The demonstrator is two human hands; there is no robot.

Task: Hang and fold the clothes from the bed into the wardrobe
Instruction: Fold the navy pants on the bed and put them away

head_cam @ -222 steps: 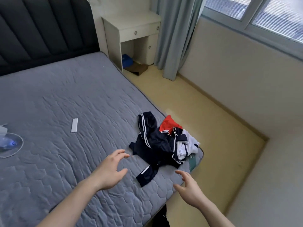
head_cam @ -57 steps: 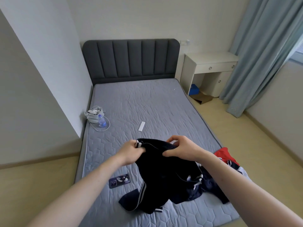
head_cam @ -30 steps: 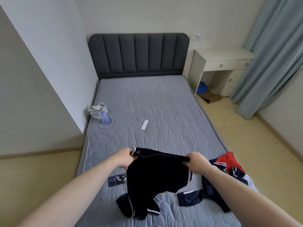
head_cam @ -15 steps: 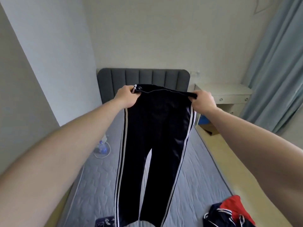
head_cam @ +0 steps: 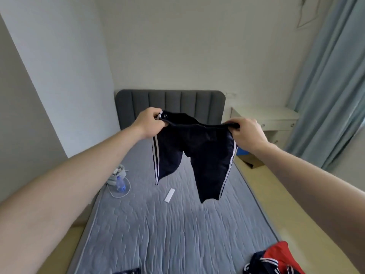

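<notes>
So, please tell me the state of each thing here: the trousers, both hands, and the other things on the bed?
Navy trousers: held up by the waistband, legs clear of the bed.
Left hand: grips the waistband.
Right hand: grips the waistband.
Clothes pile: crumpled at the bed's corner.
Water bottle: lying on the mattress.
White remote: lying flat.

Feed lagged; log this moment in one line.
left hand: gripping waistband | right hand: gripping waistband | navy white-striped track trousers: held above grey quilted mattress

A grey quilted mattress bed (head_cam: 167, 230) carries a flat white rectangular strip (head_cam: 169, 195), a clear plastic bottle (head_cam: 120, 184) beside what may be grey cloth, and red-and-navy crumpled clothes (head_cam: 274, 260).
</notes>
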